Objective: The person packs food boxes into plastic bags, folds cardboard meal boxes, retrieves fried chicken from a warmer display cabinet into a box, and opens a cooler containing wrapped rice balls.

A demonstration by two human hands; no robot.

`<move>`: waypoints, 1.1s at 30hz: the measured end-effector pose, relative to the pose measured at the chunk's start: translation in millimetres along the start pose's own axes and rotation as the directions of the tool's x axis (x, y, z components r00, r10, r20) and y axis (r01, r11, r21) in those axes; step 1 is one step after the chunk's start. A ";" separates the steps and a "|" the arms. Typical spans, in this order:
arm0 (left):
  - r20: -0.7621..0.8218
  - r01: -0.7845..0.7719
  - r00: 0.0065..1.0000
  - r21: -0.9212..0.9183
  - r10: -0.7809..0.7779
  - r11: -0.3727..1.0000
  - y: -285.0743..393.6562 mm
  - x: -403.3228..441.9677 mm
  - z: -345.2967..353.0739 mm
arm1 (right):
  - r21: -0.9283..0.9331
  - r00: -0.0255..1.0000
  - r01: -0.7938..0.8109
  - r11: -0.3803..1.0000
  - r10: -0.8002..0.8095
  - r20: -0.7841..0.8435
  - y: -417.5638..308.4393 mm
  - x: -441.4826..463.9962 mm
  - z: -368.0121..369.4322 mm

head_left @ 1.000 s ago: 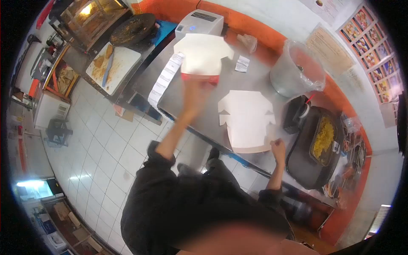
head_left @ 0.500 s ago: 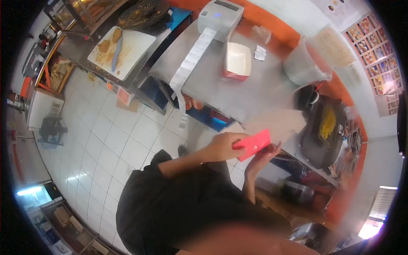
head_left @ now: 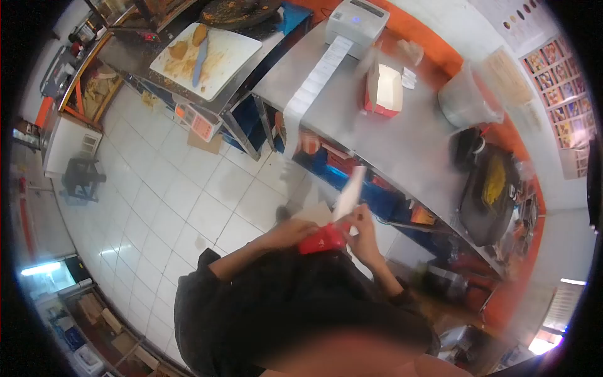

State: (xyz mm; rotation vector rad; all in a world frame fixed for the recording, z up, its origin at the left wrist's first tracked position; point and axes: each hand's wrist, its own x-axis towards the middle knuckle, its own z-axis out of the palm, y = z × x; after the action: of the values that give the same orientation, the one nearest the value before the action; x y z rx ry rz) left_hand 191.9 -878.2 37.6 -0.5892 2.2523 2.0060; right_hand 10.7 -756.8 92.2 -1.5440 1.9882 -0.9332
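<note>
A red cardboard food box (head_left: 321, 240), partly folded, is held close to the front of my dark shirt. Its pale inner flap (head_left: 350, 193) sticks up and away from me. My left hand (head_left: 291, 233) grips the box's left side, fingers closed on its edge. On the right side, my right hand (head_left: 360, 230) pinches the card near the base of the flap. A finished box of the same red and white kind (head_left: 384, 89) stands open on the metal table (head_left: 352, 119).
A label printer (head_left: 357, 26) trails a long strip of labels (head_left: 314, 81) over the table edge. Beyond it are a plastic-lined bucket (head_left: 468, 100) and a dark tray with yellow food (head_left: 493, 188). At left, a knife (head_left: 200, 60) lies on a white cutting board (head_left: 242, 47).
Both hands have brought the red card down and left, nearer my body. It was flatter before; now it has a boxlike shape with the pale flap raised. The camera view has shifted slightly.
</note>
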 end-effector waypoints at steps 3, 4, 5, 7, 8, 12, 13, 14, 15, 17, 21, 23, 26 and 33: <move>-0.101 0.012 0.995 -0.142 -0.027 0.990 -23.0 -7.1 10.4 | 0.172 0.979 -0.166 0.971 0.140 0.150 -0.1 4.9 2.6; -0.102 0.013 0.994 -0.143 -0.028 0.990 -18.4 -11.4 10.4 | 0.150 0.973 0.022 0.989 -0.055 0.226 2.2 2.2 9.3; -0.004 0.055 0.998 -0.075 -0.055 0.996 -12.0 -16.7 9.7 | 0.151 0.973 0.021 0.988 -0.055 0.225 -1.0 -1.0 10.6; 0.084 0.081 0.993 0.006 -0.081 0.997 -4.4 -17.9 6.8 | 0.130 0.967 0.017 0.991 -0.050 0.249 -14.1 1.0 7.4; -0.026 -0.008 1.000 0.023 0.008 1.000 -7.0 -17.8 11.3 | 0.158 0.966 0.093 0.983 -0.127 0.223 1.5 -2.2 10.6; -0.226 -0.163 0.932 0.440 0.284 0.883 -6.5 -5.1 25.5 | 0.461 0.943 -0.108 0.881 0.238 -0.234 4.9 -7.3 35.0; -0.227 -0.165 0.931 0.438 0.286 0.884 -2.5 -0.9 30.3 | 0.458 0.943 -0.108 0.882 0.237 -0.233 11.5 -9.4 36.5; -0.186 -0.208 0.909 0.576 0.374 0.791 1.8 2.1 36.1 | 0.692 0.910 -0.234 0.683 0.405 -0.092 17.8 -11.0 39.3; -0.130 -0.243 0.882 0.697 0.452 0.674 6.6 2.4 39.1 | 0.848 0.851 -0.337 0.409 0.517 0.089 16.4 -8.2 38.4; -0.312 -0.165 0.779 0.735 0.543 0.658 13.9 3.7 22.8 | 0.774 0.836 -0.448 0.448 0.516 0.185 41.3 -13.8 23.8; -0.717 0.099 0.614 0.484 0.329 0.869 41.5 -6.1 -38.4 | 0.930 0.954 -0.185 0.318 0.284 0.093 41.5 -20.4 -5.3; -0.275 -0.073 0.954 -0.588 -0.114 0.806 21.0 -7.5 -55.6 | 0.862 0.939 -0.330 0.385 0.227 0.258 60.3 -22.0 -18.4; 0.093 0.162 0.984 -0.808 -0.149 0.566 22.2 -24.1 -42.9 | 0.753 0.979 -0.191 0.630 0.176 0.102 49.2 -9.2 -23.8; -0.234 0.121 0.933 -0.508 -0.272 0.853 -15.5 -4.5 -11.3 | -0.150 0.795 0.006 0.989 -0.096 -0.599 15.9 -7.5 -3.1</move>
State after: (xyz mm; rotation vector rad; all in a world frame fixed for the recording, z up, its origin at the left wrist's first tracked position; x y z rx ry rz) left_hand 203.4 -889.2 26.0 -1.1898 1.6911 2.5175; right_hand 0.2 -746.6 82.0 -1.4962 2.4987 -1.4891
